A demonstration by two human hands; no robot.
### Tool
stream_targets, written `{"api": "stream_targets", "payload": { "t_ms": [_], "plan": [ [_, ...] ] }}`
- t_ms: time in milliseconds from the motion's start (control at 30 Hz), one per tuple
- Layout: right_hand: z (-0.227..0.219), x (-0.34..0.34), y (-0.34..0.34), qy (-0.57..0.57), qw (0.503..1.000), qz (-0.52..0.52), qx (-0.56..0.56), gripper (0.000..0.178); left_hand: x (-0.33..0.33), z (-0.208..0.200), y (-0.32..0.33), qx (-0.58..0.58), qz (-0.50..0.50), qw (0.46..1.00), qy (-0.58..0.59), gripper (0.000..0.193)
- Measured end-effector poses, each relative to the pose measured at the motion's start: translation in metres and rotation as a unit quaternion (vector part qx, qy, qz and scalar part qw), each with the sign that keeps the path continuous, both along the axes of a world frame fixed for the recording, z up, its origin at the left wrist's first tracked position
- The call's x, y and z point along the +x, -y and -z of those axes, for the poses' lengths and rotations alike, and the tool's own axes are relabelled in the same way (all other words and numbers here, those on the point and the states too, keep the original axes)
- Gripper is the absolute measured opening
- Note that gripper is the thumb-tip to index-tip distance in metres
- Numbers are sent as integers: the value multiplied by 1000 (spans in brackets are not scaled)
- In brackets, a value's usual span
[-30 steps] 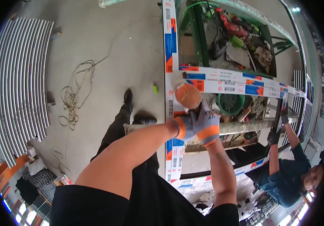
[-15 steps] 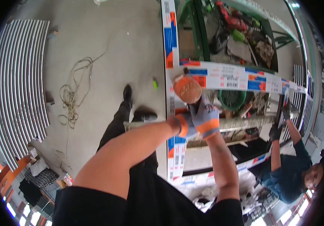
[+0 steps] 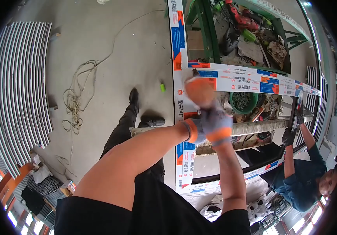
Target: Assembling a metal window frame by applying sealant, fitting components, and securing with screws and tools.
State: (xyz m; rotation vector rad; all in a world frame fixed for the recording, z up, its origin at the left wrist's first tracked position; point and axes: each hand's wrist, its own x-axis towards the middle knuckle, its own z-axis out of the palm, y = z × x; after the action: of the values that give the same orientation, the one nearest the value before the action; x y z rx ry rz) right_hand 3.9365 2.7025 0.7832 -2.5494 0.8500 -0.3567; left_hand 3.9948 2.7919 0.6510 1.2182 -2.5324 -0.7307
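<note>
My right hand (image 3: 218,124), in a grey glove with an orange cuff, grips a mallet (image 3: 199,92). Its round, orange-brown head is motion-blurred above the corner joint of a frame (image 3: 179,91) wrapped in white, blue and orange printed film. By the head, a small dark piece (image 3: 195,72) stands at the joint with the crossbar (image 3: 247,79). My left hand (image 3: 196,131), gloved alike, is at the frame's left side bar, beside and partly behind my right hand. Its fingers are hidden, so what it holds cannot be seen.
Inside the frame, a green-edged bench holds a red power drill (image 3: 242,20), scraps and a green bowl of screws (image 3: 243,102). A co-worker (image 3: 301,182) in dark gloves grips the frame's right part. Rope (image 3: 73,105) and ribbed metal lengths (image 3: 23,94) lie left.
The mallet and my right hand have shifted slightly right and are now blurred. My left hand stays nearly in place. The co-worker's hands have hardly moved.
</note>
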Motion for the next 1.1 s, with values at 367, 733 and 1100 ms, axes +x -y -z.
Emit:
{"api": "stream_targets", "payload": {
  "t_ms": [367,733,1100],
  "plan": [
    [12,-32,-13,-109,972,164,126,32,1,-47,14,-32,4,999,-37,22],
    [-27,-28,-8,86,979,155,97,17,1,-20,11,61,55,993,80,17],
    [1,-24,-20,-119,952,253,127,35,5,-27,9,-127,-8,987,-98,15]
  ]
}}
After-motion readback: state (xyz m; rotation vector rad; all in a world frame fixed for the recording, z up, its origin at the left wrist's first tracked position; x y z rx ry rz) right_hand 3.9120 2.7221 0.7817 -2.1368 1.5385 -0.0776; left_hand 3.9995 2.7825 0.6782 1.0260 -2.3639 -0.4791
